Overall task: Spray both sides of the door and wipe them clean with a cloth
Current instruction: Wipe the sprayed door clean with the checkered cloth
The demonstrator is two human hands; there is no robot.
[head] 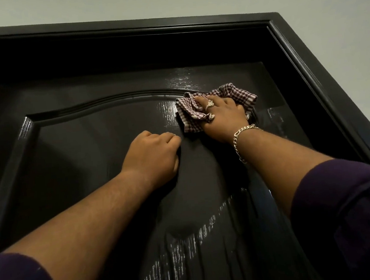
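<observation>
A dark brown panelled door [83,131] fills the view, seen from below, with wet streaks shining on its surface. My right hand [222,116] grips a crumpled checked cloth [241,96] and presses it against the door near the arched moulding at the upper right of the raised panel. My left hand [153,152] rests against the panel just left of the cloth, its fingers curled into a fist with nothing visible in it. No spray bottle is in view.
The black door frame [308,71] runs along the top and down the right side. A pale grey wall [336,12] surrounds it. Drips of liquid run down the lower part of the panel [190,252].
</observation>
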